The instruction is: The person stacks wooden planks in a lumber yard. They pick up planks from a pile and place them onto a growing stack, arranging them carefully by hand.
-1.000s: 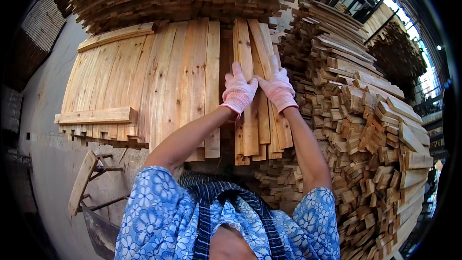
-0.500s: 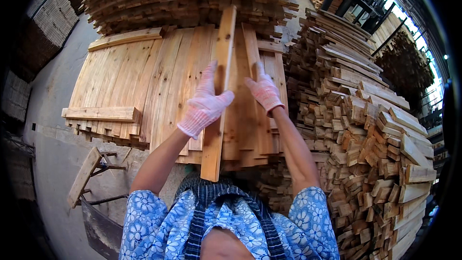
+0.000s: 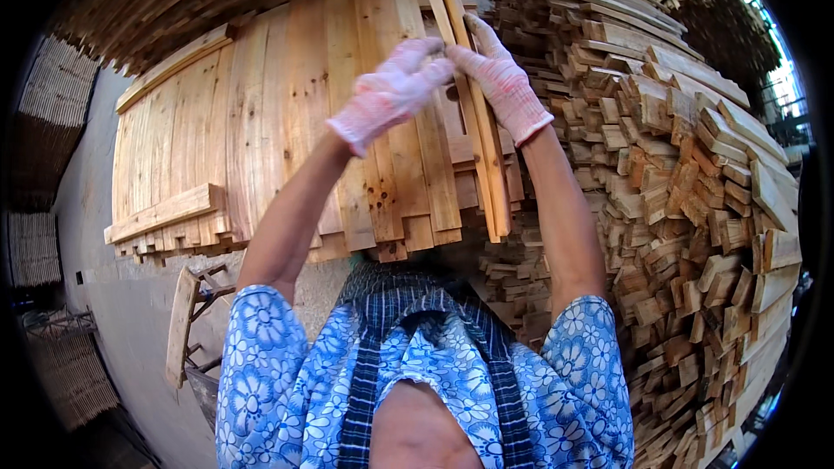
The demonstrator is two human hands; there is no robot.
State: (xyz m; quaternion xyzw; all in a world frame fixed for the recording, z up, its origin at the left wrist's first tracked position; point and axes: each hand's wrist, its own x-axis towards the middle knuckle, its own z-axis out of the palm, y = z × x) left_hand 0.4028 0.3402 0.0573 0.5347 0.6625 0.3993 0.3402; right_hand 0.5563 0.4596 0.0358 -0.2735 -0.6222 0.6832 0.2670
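The hands (image 3: 504, 87) wear pink-and-white knit gloves (image 3: 387, 95). The short-sleeved shirt (image 3: 317, 382) is blue with white flowers. Over it lies a dark, pale-striped apron (image 3: 413, 295) with straps (image 3: 360, 408).

Plank stack (image 3: 295, 122), two battens (image 3: 165, 214) crosswise atop

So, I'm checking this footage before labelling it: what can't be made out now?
Head view, now:
Narrow boards: far ends, cut off by the picture's top edge.
Left hand: whether it touches those boards, blurred.
Right hand: its palm, hidden by the hand's back.
Flat board stack: inner lower layers, hidden by its top layer.
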